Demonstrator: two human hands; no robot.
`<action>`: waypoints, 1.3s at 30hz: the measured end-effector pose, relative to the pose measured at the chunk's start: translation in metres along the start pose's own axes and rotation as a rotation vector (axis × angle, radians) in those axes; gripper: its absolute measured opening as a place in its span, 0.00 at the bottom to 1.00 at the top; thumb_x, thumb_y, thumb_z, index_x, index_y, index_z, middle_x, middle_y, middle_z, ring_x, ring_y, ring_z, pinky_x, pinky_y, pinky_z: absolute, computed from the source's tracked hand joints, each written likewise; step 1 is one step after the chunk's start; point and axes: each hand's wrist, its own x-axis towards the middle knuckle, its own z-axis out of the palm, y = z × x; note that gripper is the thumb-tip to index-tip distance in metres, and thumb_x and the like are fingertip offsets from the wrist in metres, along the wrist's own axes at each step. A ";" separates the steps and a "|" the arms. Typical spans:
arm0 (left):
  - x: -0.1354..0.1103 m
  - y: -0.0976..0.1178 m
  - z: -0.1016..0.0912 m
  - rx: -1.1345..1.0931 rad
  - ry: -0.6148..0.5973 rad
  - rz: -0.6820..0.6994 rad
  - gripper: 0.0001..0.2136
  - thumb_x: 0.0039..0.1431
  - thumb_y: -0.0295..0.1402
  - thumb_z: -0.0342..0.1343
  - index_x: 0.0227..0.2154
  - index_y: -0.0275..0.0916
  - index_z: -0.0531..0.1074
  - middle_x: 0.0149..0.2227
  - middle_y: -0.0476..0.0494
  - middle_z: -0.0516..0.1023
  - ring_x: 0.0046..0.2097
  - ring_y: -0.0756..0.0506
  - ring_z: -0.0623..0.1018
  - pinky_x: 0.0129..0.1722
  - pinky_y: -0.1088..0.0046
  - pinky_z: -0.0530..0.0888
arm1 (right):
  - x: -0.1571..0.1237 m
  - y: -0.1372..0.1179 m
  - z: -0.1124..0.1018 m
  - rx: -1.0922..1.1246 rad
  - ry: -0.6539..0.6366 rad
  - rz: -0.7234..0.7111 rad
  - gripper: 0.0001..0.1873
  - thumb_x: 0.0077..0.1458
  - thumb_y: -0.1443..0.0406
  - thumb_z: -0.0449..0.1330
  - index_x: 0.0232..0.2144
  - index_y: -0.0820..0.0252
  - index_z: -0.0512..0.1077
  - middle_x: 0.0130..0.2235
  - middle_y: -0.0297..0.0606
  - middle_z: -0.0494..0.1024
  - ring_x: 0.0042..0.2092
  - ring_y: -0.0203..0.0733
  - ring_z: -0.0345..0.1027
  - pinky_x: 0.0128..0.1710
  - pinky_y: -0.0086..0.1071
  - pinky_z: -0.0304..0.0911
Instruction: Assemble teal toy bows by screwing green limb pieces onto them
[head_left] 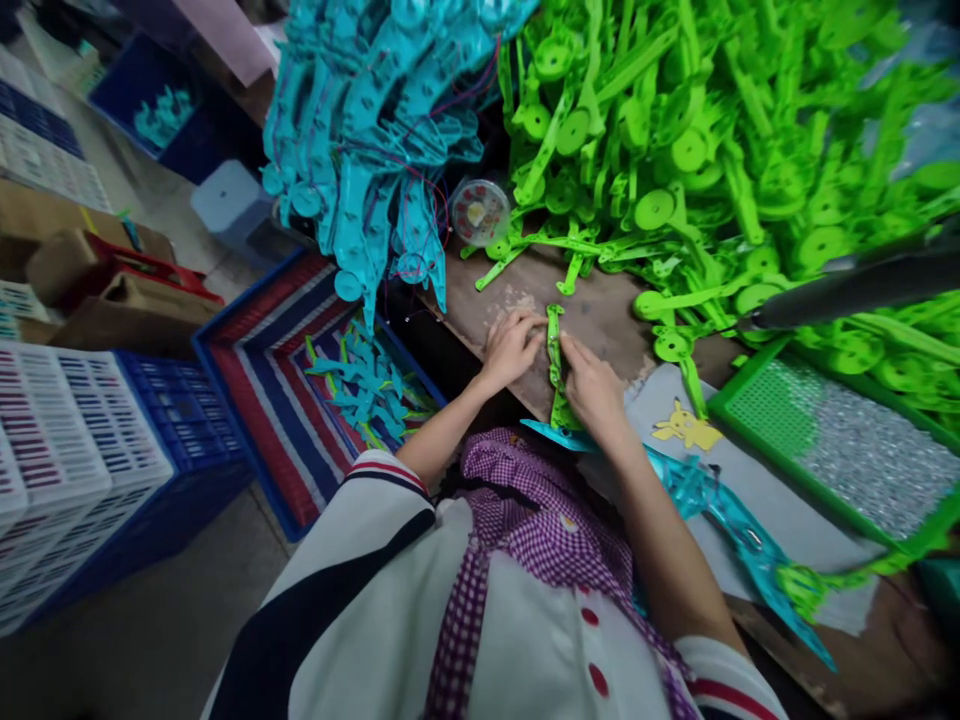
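A narrow bright-green plastic arm piece (555, 362) lies on the brown worktop in front of me, pointing away from my body. My left hand (513, 348) is at its left side, fingers bent and pressed together, fingertips at its upper part. From the right, my right hand (594, 388) holds the piece's edge with its fingers closed; the thumb is mostly hidden. Under the near end of the piece is the tip of a turquoise plastic part (562, 436). Further right, a larger turquoise body part (750, 535) rests on white paper, joined to a green arm.
Green parts (690, 150) pile up at the back right, turquoise parts with thin wires (382, 130) at the back left. A green tray (795, 460) holds small silvery pieces. A dark tool (840, 295) juts in from the right. Left below stands a striped-lined crate (262, 400).
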 end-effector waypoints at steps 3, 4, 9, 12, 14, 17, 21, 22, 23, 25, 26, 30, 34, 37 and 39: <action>-0.001 -0.007 0.000 -0.105 0.002 0.033 0.13 0.66 0.30 0.54 0.51 0.42 0.75 0.53 0.41 0.77 0.54 0.42 0.78 0.57 0.60 0.73 | -0.016 0.001 -0.007 0.157 0.089 0.011 0.27 0.65 0.66 0.46 0.63 0.59 0.68 0.61 0.49 0.74 0.60 0.51 0.70 0.59 0.52 0.67; -0.001 -0.010 -0.001 -0.147 0.002 0.052 0.13 0.66 0.31 0.53 0.51 0.41 0.75 0.53 0.40 0.78 0.51 0.43 0.78 0.55 0.62 0.74 | -0.022 -0.002 -0.009 0.193 0.132 0.029 0.25 0.66 0.64 0.47 0.61 0.58 0.70 0.59 0.49 0.76 0.59 0.51 0.71 0.59 0.51 0.67; 0.004 -0.017 -0.005 -0.224 0.071 0.077 0.14 0.68 0.38 0.53 0.51 0.39 0.74 0.52 0.37 0.76 0.42 0.46 0.79 0.50 0.66 0.77 | -0.040 -0.021 -0.018 0.289 0.220 0.061 0.21 0.68 0.58 0.51 0.57 0.56 0.73 0.53 0.48 0.79 0.53 0.50 0.74 0.54 0.48 0.70; 0.013 -0.009 -0.018 -0.155 0.184 0.157 0.17 0.69 0.42 0.53 0.54 0.39 0.73 0.54 0.36 0.73 0.52 0.43 0.77 0.55 0.64 0.75 | -0.046 -0.025 -0.019 0.349 0.191 0.010 0.21 0.68 0.57 0.51 0.57 0.57 0.72 0.53 0.47 0.79 0.52 0.49 0.75 0.54 0.47 0.71; 0.023 0.001 -0.030 -0.101 0.268 0.235 0.18 0.69 0.43 0.52 0.56 0.40 0.71 0.55 0.35 0.72 0.58 0.42 0.74 0.60 0.63 0.72 | -0.055 -0.025 -0.021 0.378 0.207 0.046 0.20 0.68 0.57 0.52 0.55 0.56 0.74 0.52 0.46 0.80 0.52 0.49 0.76 0.53 0.47 0.72; 0.051 0.023 -0.042 -0.076 0.315 0.313 0.18 0.70 0.46 0.49 0.55 0.43 0.71 0.53 0.37 0.73 0.58 0.41 0.74 0.61 0.60 0.71 | -0.070 -0.031 -0.027 0.432 0.262 0.149 0.17 0.68 0.56 0.53 0.49 0.54 0.77 0.48 0.43 0.83 0.48 0.48 0.77 0.48 0.45 0.74; 0.110 0.077 -0.024 -0.188 0.290 0.495 0.17 0.71 0.47 0.49 0.54 0.45 0.72 0.52 0.39 0.75 0.55 0.41 0.76 0.59 0.59 0.72 | -0.070 -0.045 -0.037 0.473 0.253 0.089 0.15 0.68 0.57 0.54 0.49 0.53 0.77 0.47 0.41 0.83 0.48 0.46 0.77 0.49 0.41 0.73; 0.125 0.093 -0.016 -0.214 0.273 0.556 0.17 0.71 0.47 0.49 0.54 0.46 0.71 0.52 0.40 0.75 0.55 0.41 0.76 0.59 0.58 0.72 | -0.070 -0.046 -0.039 0.468 0.243 0.057 0.16 0.68 0.57 0.54 0.50 0.53 0.77 0.46 0.41 0.83 0.48 0.46 0.77 0.49 0.41 0.73; 0.139 0.109 -0.009 -0.218 0.241 0.616 0.17 0.72 0.46 0.48 0.54 0.46 0.72 0.51 0.41 0.75 0.55 0.41 0.76 0.58 0.57 0.71 | -0.072 -0.045 -0.041 0.461 0.238 0.039 0.16 0.68 0.57 0.54 0.50 0.53 0.77 0.46 0.41 0.83 0.48 0.46 0.77 0.49 0.41 0.73; 0.163 0.134 0.000 -0.182 0.169 0.701 0.16 0.72 0.45 0.47 0.52 0.44 0.72 0.49 0.43 0.76 0.55 0.41 0.76 0.59 0.56 0.70 | -0.085 -0.040 -0.044 0.462 0.244 0.068 0.16 0.68 0.57 0.54 0.49 0.54 0.77 0.45 0.41 0.83 0.47 0.46 0.78 0.48 0.40 0.73; 0.174 0.143 0.001 -0.149 0.139 0.717 0.15 0.72 0.44 0.48 0.51 0.43 0.73 0.48 0.42 0.76 0.55 0.41 0.76 0.59 0.56 0.70 | -0.095 -0.036 -0.045 0.471 0.258 0.118 0.16 0.68 0.57 0.54 0.49 0.54 0.77 0.45 0.41 0.83 0.46 0.45 0.78 0.47 0.39 0.73; 0.218 0.177 0.008 0.016 0.047 0.676 0.12 0.70 0.38 0.51 0.50 0.42 0.74 0.50 0.39 0.77 0.55 0.39 0.74 0.59 0.59 0.68 | -0.124 -0.025 -0.051 0.514 0.334 0.299 0.17 0.67 0.55 0.55 0.46 0.56 0.79 0.42 0.41 0.83 0.43 0.44 0.78 0.44 0.36 0.73; 0.250 0.223 0.045 0.200 -0.138 0.724 0.10 0.66 0.29 0.53 0.48 0.39 0.75 0.52 0.37 0.76 0.56 0.38 0.73 0.57 0.61 0.68 | -0.114 -0.025 -0.052 0.540 0.292 0.215 0.17 0.67 0.56 0.54 0.47 0.55 0.80 0.42 0.41 0.83 0.44 0.44 0.78 0.47 0.37 0.72; 0.265 0.255 0.079 0.291 -0.195 0.752 0.14 0.63 0.23 0.52 0.49 0.39 0.75 0.53 0.39 0.76 0.59 0.36 0.71 0.58 0.58 0.66 | -0.118 -0.024 -0.044 0.536 0.258 0.212 0.17 0.68 0.57 0.53 0.48 0.53 0.80 0.43 0.41 0.83 0.45 0.45 0.78 0.48 0.38 0.72; 0.275 0.271 0.096 0.320 -0.202 0.780 0.16 0.62 0.22 0.52 0.50 0.40 0.75 0.55 0.39 0.75 0.61 0.37 0.70 0.60 0.57 0.64 | -0.135 -0.020 -0.037 0.558 0.244 0.245 0.17 0.68 0.57 0.54 0.47 0.53 0.80 0.43 0.40 0.84 0.46 0.44 0.78 0.48 0.37 0.73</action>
